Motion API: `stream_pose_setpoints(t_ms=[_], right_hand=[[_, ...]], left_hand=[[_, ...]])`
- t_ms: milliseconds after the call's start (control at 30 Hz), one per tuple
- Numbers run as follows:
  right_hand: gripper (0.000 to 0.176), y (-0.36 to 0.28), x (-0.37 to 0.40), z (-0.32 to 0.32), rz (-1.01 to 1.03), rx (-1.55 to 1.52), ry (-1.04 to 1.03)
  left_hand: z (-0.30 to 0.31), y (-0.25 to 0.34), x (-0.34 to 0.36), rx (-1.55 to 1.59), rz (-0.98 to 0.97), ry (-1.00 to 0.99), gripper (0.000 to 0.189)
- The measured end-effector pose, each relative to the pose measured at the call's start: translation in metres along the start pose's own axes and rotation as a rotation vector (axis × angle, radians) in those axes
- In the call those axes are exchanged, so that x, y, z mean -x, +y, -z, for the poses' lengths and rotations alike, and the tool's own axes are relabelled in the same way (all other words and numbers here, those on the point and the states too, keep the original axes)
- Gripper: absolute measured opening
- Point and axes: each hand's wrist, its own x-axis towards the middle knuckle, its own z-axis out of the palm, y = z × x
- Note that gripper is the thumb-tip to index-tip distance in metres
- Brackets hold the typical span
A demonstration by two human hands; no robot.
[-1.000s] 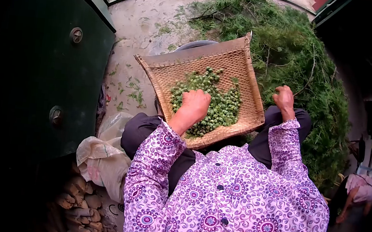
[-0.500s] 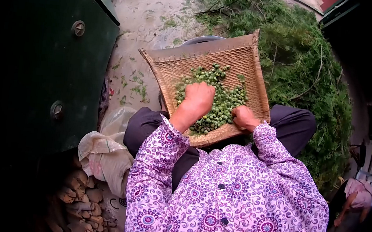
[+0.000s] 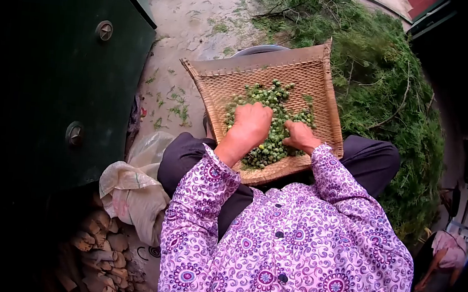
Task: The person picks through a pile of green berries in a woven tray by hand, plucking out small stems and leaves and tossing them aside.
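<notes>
A woven winnowing basket (image 3: 206, 87) rests across my lap, its flat edge pointing away from me. Small round green cones (image 3: 271, 152), mixed with bits of leaf, lie heaped in it. Over the left part of the heap, my left hand (image 3: 253, 122) is closed like a fist, with its fingertips hidden underneath. My right hand (image 3: 301, 136) is at the right side of the heap, with thumb and fingers bent together down among the cones. What either hand pinches is too small or hidden to make out.
Cut evergreen branches (image 3: 385, 98) are piled at the right. Behind the basket shows a metal basin rim (image 3: 260, 49). At the left stand a dark green door (image 3: 114, 72), a pale sack (image 3: 134, 190) and stacked firewood (image 3: 103, 246). A person in pink (image 3: 449, 251) is at far right.
My right hand has moved left and slightly up, from the basket's right edge into the cones. My left hand keeps about the same place over the heap. The view has shifted slightly.
</notes>
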Motion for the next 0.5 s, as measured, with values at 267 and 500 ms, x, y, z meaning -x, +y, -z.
stream_pose_setpoints(t_ms=[267, 500], right_hand=[[0.028, 0.021, 0.003, -0.020, 0.177, -0.077, 0.099], [0.005, 0.018, 0.005, -0.031, 0.251, -0.006, 0.241]], left_hand=[[0.006, 0.001, -0.001, -0.038, 0.026, -0.061, 0.024], [-0.002, 0.002, -0.003, -0.030, 0.004, -0.044, 0.018]])
